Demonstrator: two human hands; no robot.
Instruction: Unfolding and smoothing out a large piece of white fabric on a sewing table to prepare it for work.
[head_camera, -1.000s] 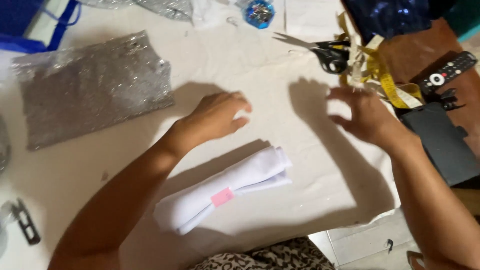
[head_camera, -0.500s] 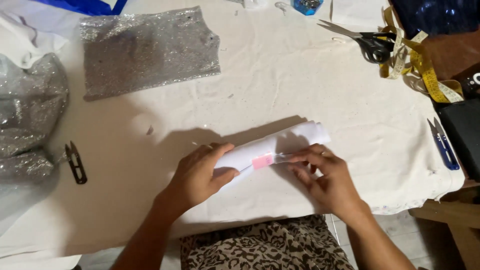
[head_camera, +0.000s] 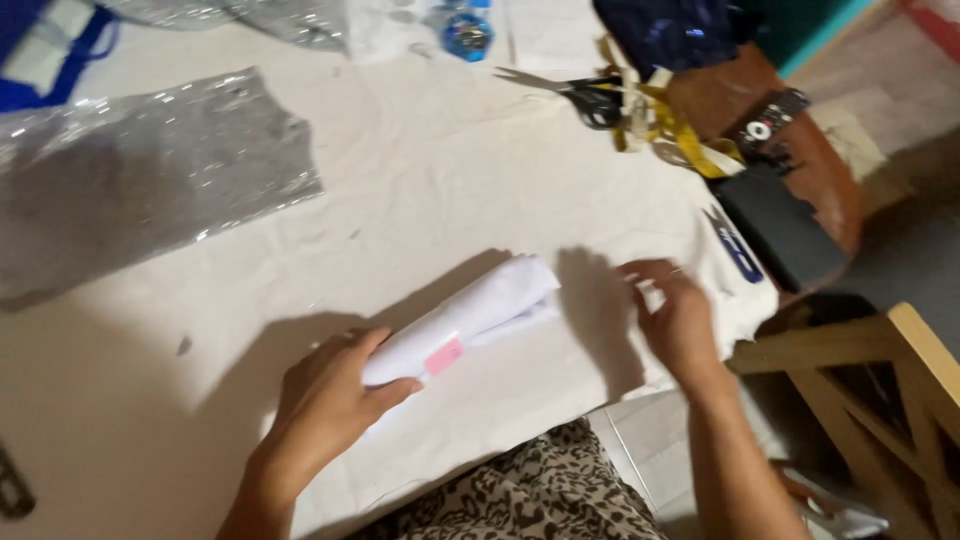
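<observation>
Looking at the big picture first: the surface (head_camera: 420, 180) is draped in a white cloth, and its near edge runs right by the person's lap. A silver sequin fabric piece (head_camera: 150, 175) lies flat toward the far left corner, well apart from the hands.

Then the white fabric roll (head_camera: 470, 315) with a pink tag (head_camera: 444, 356) sits near the near edge, slightly right of the middle. The left hand (head_camera: 325, 400) wraps its grip around the roll's near end, thumb over the top. The right hand (head_camera: 675, 320) hovers just beside the roll's far end, not touching, fingers loosely curled and holding nothing.

What I'd worry about: only one end is pinned, so the free end looks like it could spring loose and unroll, especially since the layers there already look a bit splayed. It's also close enough to the near edge that a nudge might slide it off into the lap.

Smaller stuff: scissors (head_camera: 575, 92) and a yellow measuring tape (head_camera: 690, 135) crowd the far right corner, so a sweeping right arm could snag the tape.
</observation>
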